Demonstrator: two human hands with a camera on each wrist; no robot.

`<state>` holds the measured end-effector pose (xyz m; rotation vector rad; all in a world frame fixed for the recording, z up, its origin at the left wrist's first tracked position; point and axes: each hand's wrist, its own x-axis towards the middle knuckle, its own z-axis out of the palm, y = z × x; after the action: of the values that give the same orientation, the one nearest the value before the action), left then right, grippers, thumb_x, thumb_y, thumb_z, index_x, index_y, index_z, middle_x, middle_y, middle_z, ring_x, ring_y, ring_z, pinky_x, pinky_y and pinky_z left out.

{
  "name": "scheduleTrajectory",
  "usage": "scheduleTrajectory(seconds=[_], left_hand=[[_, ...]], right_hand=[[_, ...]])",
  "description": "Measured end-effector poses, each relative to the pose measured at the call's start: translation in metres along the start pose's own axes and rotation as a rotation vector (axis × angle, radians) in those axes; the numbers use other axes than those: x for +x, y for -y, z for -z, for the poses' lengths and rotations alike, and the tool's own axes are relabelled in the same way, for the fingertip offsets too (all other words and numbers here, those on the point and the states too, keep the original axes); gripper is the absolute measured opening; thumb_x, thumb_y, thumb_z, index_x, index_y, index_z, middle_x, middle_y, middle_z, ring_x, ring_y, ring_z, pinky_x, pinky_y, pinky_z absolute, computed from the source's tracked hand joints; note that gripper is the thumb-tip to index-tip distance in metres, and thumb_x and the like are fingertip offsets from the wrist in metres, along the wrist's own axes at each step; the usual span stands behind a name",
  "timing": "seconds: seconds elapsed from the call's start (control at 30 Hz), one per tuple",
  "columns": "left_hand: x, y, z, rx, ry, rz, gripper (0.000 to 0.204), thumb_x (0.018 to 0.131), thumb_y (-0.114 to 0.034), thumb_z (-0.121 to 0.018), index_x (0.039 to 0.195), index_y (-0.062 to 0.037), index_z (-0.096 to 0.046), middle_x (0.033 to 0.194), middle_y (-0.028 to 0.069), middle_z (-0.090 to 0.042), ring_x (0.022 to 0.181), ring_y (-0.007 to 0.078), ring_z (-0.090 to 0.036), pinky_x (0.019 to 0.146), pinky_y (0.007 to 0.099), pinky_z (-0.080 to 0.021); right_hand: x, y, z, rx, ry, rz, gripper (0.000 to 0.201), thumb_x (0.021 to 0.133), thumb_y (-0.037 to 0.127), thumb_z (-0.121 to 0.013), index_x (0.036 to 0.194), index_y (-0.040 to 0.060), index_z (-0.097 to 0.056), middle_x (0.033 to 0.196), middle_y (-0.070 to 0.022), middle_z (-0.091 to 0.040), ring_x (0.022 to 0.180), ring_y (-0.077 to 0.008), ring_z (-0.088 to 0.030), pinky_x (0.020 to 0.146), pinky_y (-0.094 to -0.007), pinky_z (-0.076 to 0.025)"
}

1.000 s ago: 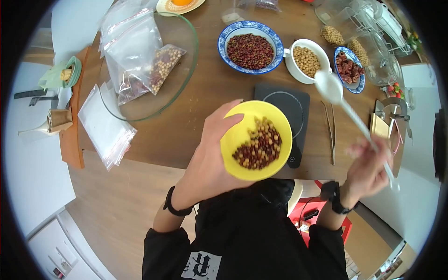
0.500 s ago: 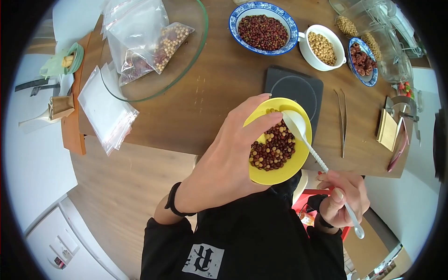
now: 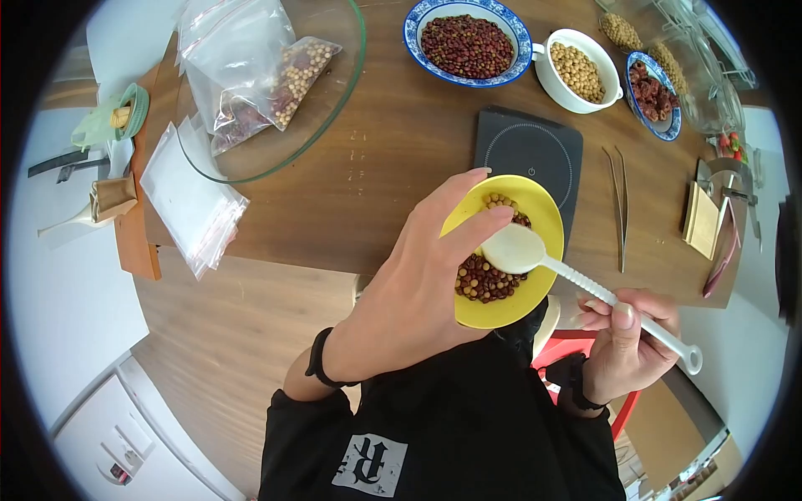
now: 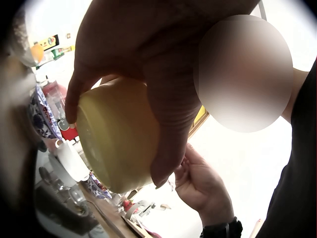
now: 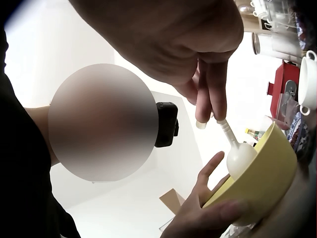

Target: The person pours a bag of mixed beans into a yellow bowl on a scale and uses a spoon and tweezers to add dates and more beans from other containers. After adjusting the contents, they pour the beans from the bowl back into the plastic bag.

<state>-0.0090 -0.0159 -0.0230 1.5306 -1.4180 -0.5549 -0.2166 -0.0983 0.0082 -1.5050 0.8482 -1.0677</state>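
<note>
My left hand (image 3: 418,267) grips a yellow bowl (image 3: 543,217) by its side, thumb over the rim, above the table's front edge. Inside lie dark red beans (image 3: 484,280) mixed with pale yellow soybeans (image 3: 499,200). A white spoon (image 3: 511,249) has its head in the bowl, over the beans. My right hand (image 3: 631,342) pinches its handle between thumb and fingers. From the left wrist view the bowl (image 4: 116,134) is seen from outside, held between thumb and fingers. The right wrist view shows the spoon's head (image 5: 241,159) at the bowl's opening.
A black induction cooker (image 3: 530,150) lies behind the bowl. Further back stand a blue-and-white bowl of red beans (image 3: 468,46), a white pot of soybeans (image 3: 576,71) and a small dish of reddish-brown pieces (image 3: 653,96). Tweezers (image 3: 620,209) lie right; a glass bowl (image 3: 355,92) and plastic bags (image 3: 188,192) left.
The spoon has come from the right, above the table, down into the yellow bowl and further over the beans. The bowl has shifted right in view, still in my left hand.
</note>
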Motion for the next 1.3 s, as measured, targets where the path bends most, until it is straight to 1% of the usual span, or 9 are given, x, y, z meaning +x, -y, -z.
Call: scheduleTrajectory(seconds=[0.33,0.4,0.7,0.83,0.9,0.97,1.03,1.17,1.3], left_hand=[[-0.003,0.001,0.0,0.016,-0.007,-0.064,0.088,0.066,-0.014,-0.092,0.139,-0.0089,-0.044,0.146,0.0267,-0.04,0.127,0.0453,-0.051,0.103,0.0496,-0.049],[-0.002,-0.002,0.002,0.034,0.02,0.013,0.087,0.066,-0.014,-0.092,0.138,-0.0086,-0.045,0.146,0.0267,-0.04,0.128,0.0461,-0.05,0.103,0.0499,-0.049],[-0.001,-0.002,0.003,0.011,0.038,0.024,0.085,0.065,-0.012,-0.091,0.137,-0.0107,-0.047,0.147,0.0237,-0.04,0.131,0.0446,-0.048,0.106,0.0463,-0.046],[0.008,0.013,0.018,-0.107,0.074,-0.01,0.087,0.065,-0.011,-0.091,0.139,-0.0115,-0.046,0.146,0.0209,-0.042,0.132,0.0416,-0.048,0.106,0.0457,-0.047],[0.017,0.017,0.032,-0.041,0.223,-0.072,0.104,0.053,-0.013,-0.097,0.14,-0.0169,-0.041,0.142,0.0226,-0.051,0.126,0.0421,-0.056,0.099,0.0465,-0.052],[0.021,0.025,0.037,-0.066,0.244,-0.129,0.106,0.051,-0.013,-0.097,0.141,-0.0157,-0.041,0.141,0.0223,-0.052,0.126,0.0417,-0.056,0.099,0.0457,-0.051],[0.027,0.025,0.044,-0.18,0.385,-0.099,0.109,0.05,-0.014,-0.097,0.143,-0.0135,-0.04,0.142,0.0214,-0.051,0.127,0.0401,-0.056,0.101,0.0445,-0.05],[0.039,0.018,0.055,-0.165,0.505,-0.108,0.11,0.05,-0.015,-0.096,0.144,-0.0112,-0.039,0.144,0.0175,-0.051,0.129,0.0366,-0.054,0.103,0.0429,-0.048],[0.044,0.016,0.057,-0.128,0.601,-0.15,0.109,0.053,-0.016,-0.095,0.146,-0.0087,-0.038,0.146,0.0122,-0.05,0.131,0.0327,-0.052,0.105,0.0414,-0.046]], right_hand=[[0.001,-0.012,-0.001,-0.072,0.063,0.092,0.013,0.096,-0.005,-0.062,0.101,-0.0117,-0.052,0.08,-0.0299,-0.069,0.068,-0.0321,-0.075,0.058,-0.0377,-0.066],[0.0,-0.012,-0.001,-0.063,0.066,0.093,0.012,0.096,-0.005,-0.061,0.101,-0.0116,-0.052,0.08,-0.0295,-0.069,0.068,-0.0315,-0.075,0.058,-0.0374,-0.066],[-0.002,-0.016,0.001,-0.122,0.048,0.12,0.014,0.095,-0.005,-0.062,0.106,-0.0086,-0.053,0.078,-0.0271,-0.068,0.068,-0.0322,-0.075,0.058,-0.0372,-0.065],[0.022,-0.01,0.02,-0.027,0.198,0.255,0.017,0.094,0.0,-0.066,0.106,-0.0081,-0.056,0.083,-0.0267,-0.068,0.068,-0.0339,-0.074,0.062,-0.04,-0.064],[0.042,-0.005,0.028,-0.027,0.431,0.359,0.018,0.091,0.0,-0.07,0.104,-0.008,-0.061,0.087,-0.0259,-0.069,0.069,-0.0302,-0.074,0.061,-0.0359,-0.063],[0.06,0.012,0.026,-0.108,0.469,0.363,0.019,0.084,-0.001,-0.075,0.1,-0.0072,-0.066,0.091,-0.0244,-0.069,0.068,-0.0268,-0.073,0.06,-0.0305,-0.061],[0.081,0.021,0.027,-0.274,0.776,0.485,0.024,0.076,-0.005,-0.079,0.098,-0.0066,-0.07,0.091,-0.0226,-0.07,0.068,-0.0248,-0.072,0.059,-0.0263,-0.06],[0.082,0.02,0.013,-0.308,0.8,0.484,0.03,0.07,-0.008,-0.081,0.097,-0.0071,-0.071,0.087,-0.0189,-0.07,0.068,-0.023,-0.071,0.059,-0.0244,-0.058],[0.084,0.018,0.013,-0.306,0.789,0.41,0.023,0.075,-0.002,-0.08,0.096,-0.007,-0.071,0.084,-0.0177,-0.069,0.067,-0.0217,-0.07,0.057,-0.0255,-0.057]])
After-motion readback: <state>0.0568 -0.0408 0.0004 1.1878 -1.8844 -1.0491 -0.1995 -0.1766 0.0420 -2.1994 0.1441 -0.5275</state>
